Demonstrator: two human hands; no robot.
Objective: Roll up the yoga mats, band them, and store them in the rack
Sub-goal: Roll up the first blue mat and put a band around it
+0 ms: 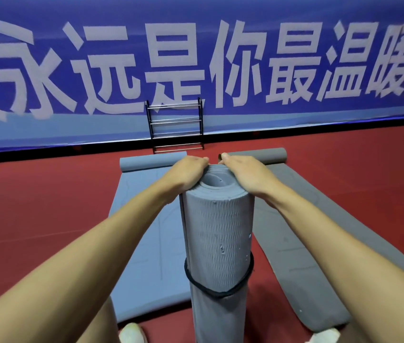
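Note:
A rolled blue-grey yoga mat (217,233) stands upright in front of me, its open end facing up. A black elastic band (218,292) circles it loosely about halfway down. My left hand (186,172) grips the left side of the roll's top rim. On the right side of that rim, my right hand (248,173) grips the same way. A blue mat (144,243) lies flat on the floor to the left, its far end curled. To the right lies a grey mat (297,246), also curled at its far end. The black rack (176,126) stands against the wall beyond.
Red floor (42,206) surrounds the mats. A blue banner (196,58) with large white characters covers the back wall. My white shoes (131,332) show at the bottom edge on either side of the roll.

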